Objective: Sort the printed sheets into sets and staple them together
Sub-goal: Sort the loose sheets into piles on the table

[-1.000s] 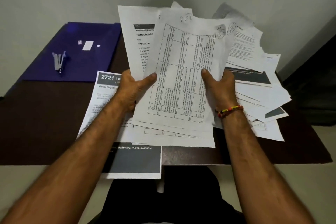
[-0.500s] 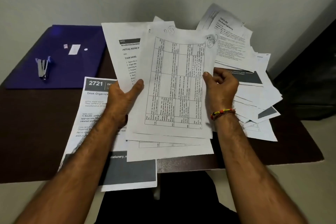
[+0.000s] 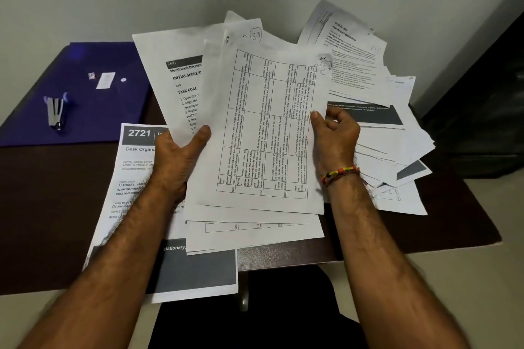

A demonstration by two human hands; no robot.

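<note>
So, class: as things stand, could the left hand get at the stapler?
Probably not yet. The path to the stapler on the folder looks free, but the left hand is gripping the sheets.

Stapler on folder, table's left

- The right hand has loosened at the right edge of the held sheets: a second ago its fingers lay flat along them, now only the thumb presses the table sheet while the fingers curl behind.
- The fan of sheets has spread wider, the "Mouthwash" page sticking out further toward the left of the frame.
- The left hand grips lower down the fan.
</note>
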